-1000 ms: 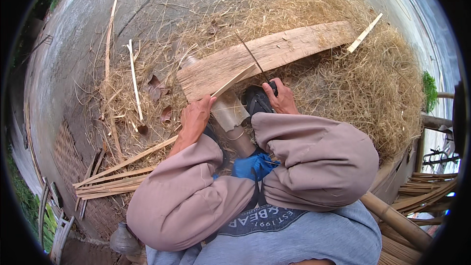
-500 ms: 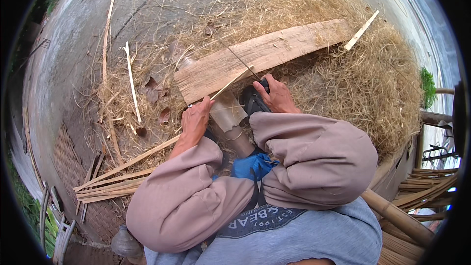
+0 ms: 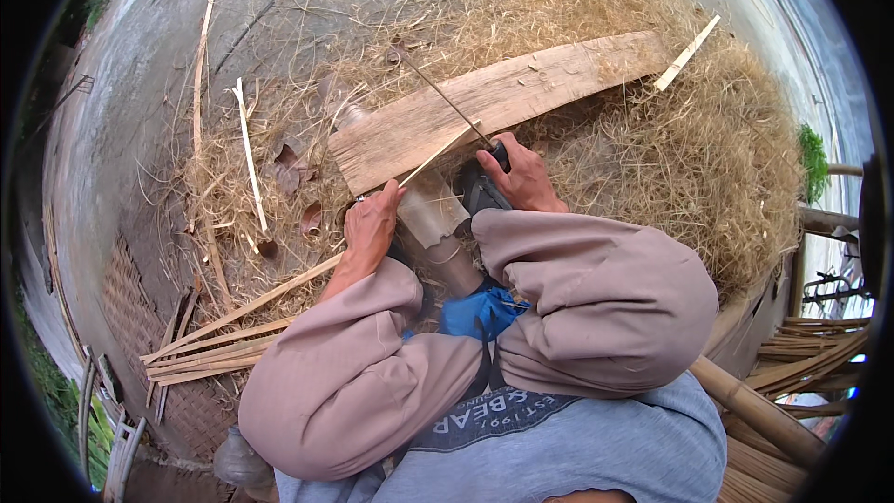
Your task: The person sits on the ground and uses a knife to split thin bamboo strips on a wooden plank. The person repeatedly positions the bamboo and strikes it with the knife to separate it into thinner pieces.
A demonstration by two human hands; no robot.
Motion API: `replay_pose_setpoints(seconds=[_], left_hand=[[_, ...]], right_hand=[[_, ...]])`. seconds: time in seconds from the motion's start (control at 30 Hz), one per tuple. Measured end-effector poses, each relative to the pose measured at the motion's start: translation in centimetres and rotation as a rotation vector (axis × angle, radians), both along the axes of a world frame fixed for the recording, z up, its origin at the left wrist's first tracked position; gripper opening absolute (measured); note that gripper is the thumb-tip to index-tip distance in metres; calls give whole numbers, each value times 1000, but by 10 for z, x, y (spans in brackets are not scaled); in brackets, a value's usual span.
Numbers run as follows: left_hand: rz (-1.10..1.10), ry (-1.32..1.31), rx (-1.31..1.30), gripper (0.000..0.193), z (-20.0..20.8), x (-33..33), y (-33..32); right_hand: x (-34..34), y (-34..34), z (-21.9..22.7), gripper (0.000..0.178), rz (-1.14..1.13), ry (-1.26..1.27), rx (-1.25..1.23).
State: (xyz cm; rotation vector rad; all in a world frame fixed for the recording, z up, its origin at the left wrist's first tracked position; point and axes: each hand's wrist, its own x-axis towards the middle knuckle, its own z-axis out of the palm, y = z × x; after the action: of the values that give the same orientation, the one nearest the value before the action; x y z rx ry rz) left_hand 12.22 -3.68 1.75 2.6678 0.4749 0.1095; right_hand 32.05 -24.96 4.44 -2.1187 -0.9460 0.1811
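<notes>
My left hand (image 3: 371,224) is closed on a thin bamboo strip (image 3: 438,156), whose pale end slants up to the right over the near edge of a wooden board (image 3: 503,93). My right hand (image 3: 526,179) grips the black handle of a long, narrow-bladed knife (image 3: 438,90). Its blade points up and left across the board, touching or just above the strip near its far end; I cannot tell which. Below the board, between my hands, sits a brownish tube-shaped piece (image 3: 433,210). A blue cloth bundle (image 3: 482,313) lies nearer, between my knees.
Curly bamboo shavings (image 3: 689,168) heap up right of and beyond the board. Several split strips (image 3: 219,354) lie at my left on a woven mat (image 3: 135,293). Other strips (image 3: 250,154) and dry leaves (image 3: 293,168) lie on the concrete. A bamboo pole (image 3: 754,410) runs at my right.
My right hand has shifted slightly up and left, and the knife's blade now reaches farther up-left across the board. My left hand stays nearly still on the strip.
</notes>
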Motion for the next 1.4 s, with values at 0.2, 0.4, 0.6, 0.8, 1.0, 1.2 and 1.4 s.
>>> replay_pose_setpoints(seconds=[0.2,0.4,0.6,0.8,1.0,1.2,1.4], left_hand=[[-21,-46,11,29,2,8,2],[-29,-19,-28,28,-1,9,-3],[-49,-31,-42,28,-4,13,-4],[-23,1,-38,31,2,8,-1],[-19,-10,-24,30,7,5,-3],[-9,-19,37,28,12,14,-6],[-14,-2,22,26,1,10,-4]], right_hand=[[16,-9,-20,42,-78,34,-366],[2,-10,-4,40,-36,-63,-113],[0,-17,-11,38,9,-223,10],[3,-16,-33,44,-91,-163,-373],[-7,-13,-8,41,106,-243,-53],[5,-21,-32,46,-114,-102,-366],[-8,-18,-20,43,37,-267,-10]])
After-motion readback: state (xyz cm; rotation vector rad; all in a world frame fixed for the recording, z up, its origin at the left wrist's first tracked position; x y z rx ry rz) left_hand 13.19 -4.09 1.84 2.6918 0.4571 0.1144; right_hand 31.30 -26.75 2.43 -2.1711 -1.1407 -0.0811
